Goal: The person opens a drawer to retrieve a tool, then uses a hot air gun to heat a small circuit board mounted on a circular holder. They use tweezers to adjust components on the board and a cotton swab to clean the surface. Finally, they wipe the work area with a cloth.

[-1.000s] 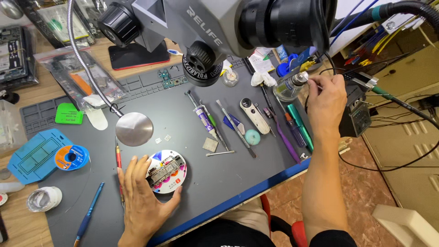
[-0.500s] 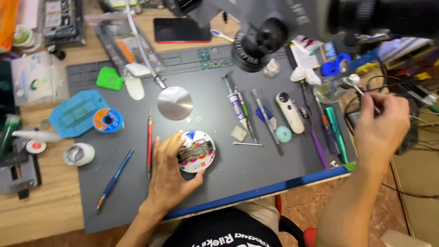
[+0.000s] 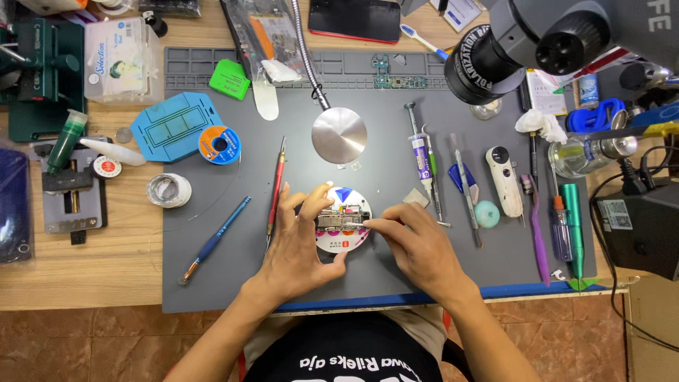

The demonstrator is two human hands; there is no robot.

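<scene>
A wooden tabletop carries a grey work mat, its near edge bare around the wrists. A microscope head overhangs the far right, cut off by the frame. Mid-mat sits a round white holder. The left hand curls around its left rim; the right hand pinches a small metal part, details too small to read.
</scene>
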